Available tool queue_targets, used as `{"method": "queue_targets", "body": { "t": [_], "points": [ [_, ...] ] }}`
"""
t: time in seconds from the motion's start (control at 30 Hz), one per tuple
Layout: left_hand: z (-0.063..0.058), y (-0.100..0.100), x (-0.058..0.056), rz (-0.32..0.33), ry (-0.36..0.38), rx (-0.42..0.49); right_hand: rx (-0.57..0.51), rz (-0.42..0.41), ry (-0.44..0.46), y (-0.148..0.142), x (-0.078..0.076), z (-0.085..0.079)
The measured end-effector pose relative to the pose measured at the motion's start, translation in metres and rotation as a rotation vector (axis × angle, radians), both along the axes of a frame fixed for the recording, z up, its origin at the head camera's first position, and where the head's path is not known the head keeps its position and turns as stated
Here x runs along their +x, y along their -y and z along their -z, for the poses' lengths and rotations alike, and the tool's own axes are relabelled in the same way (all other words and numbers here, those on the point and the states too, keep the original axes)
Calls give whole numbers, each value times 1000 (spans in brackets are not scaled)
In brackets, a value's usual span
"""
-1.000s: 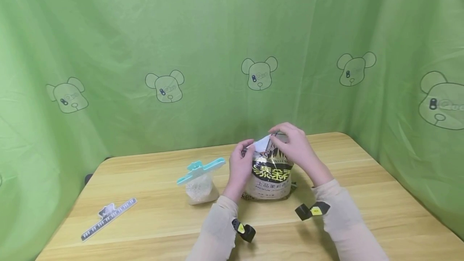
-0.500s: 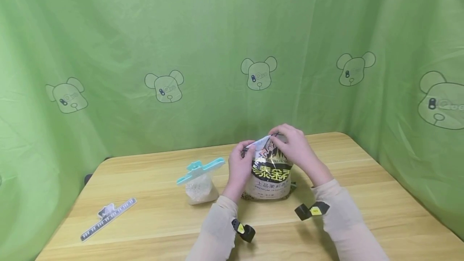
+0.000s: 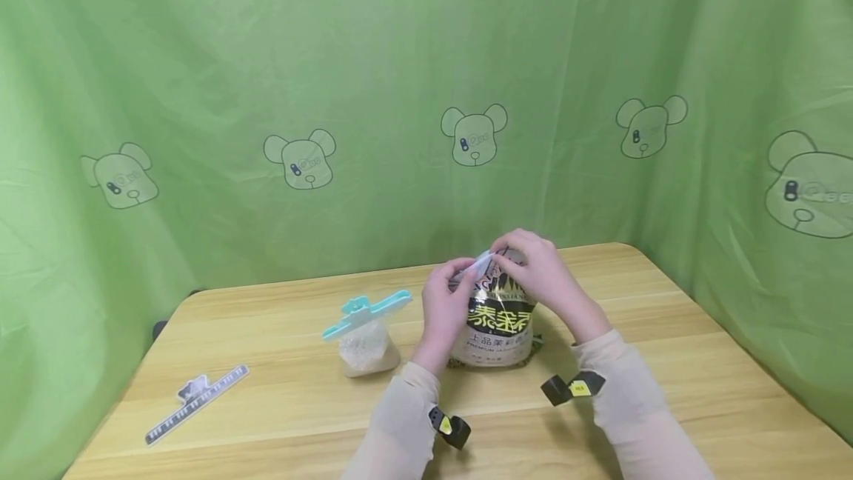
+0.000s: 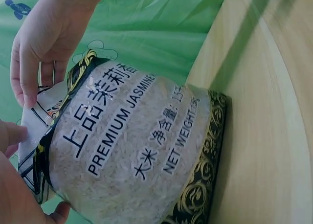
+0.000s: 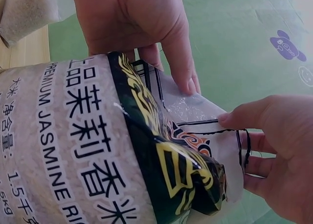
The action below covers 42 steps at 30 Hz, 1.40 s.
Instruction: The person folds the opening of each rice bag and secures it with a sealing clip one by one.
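Note:
A bag of jasmine rice (image 3: pixel 501 347) stands upright toward the back of the table. Its clear front shows the grains, with black and gold bands across it. My left hand (image 3: pixel 445 310) pinches the bag's top edge on the left, thumb toward me. On the other side my right hand (image 3: pixel 543 272) pinches the same edge between thumb and fingers. Between them the whitish top flap (image 5: pixel 195 106) is folded over, seen close in the right wrist view. From the left wrist, the bag's printed front (image 4: pixel 127 131) fills the middle, with both hands at its top.
Left of the rice bag stands a small clear bag of white grains (image 3: pixel 366 354), closed by a turquoise sealing clip (image 3: pixel 366 315). A dark piano-key-patterned clip (image 3: pixel 197 404) lies at the table's left. A green curtain (image 3: pixel 386 132) hangs behind the wooden table (image 3: pixel 300 413).
The left hand has shifted slightly right, closer to the right hand. The whitish flap at the bag's top has folded down to a narrower strip.

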State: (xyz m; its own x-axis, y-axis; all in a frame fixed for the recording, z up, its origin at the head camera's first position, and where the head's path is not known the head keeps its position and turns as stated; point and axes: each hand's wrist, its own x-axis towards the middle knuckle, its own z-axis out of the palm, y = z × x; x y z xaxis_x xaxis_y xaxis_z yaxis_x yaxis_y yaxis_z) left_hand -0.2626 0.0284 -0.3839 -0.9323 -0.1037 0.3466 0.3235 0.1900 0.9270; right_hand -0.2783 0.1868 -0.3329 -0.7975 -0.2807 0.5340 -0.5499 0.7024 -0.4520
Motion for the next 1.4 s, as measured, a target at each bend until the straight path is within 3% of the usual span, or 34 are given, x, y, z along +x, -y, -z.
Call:
{"method": "queue_targets", "body": {
  "t": [0.1,0.2,0.73,1.0,1.4],
  "points": [
    [0,-1,0,-11,-50,-100,11,-17,-16,0,1,0],
    [0,-1,1,-15,-79,-136,26,-37,-40,-1,1,0],
    [0,-5,0,-91,-113,-74,44,-64,-84,-2,0,2],
    [4,-4,-1,-97,-143,-59,29,-39,-69,0,0,3],
    [5,-2,-4,-106,-112,-16,-30,11,-66,3,-1,4]
  ]
}}
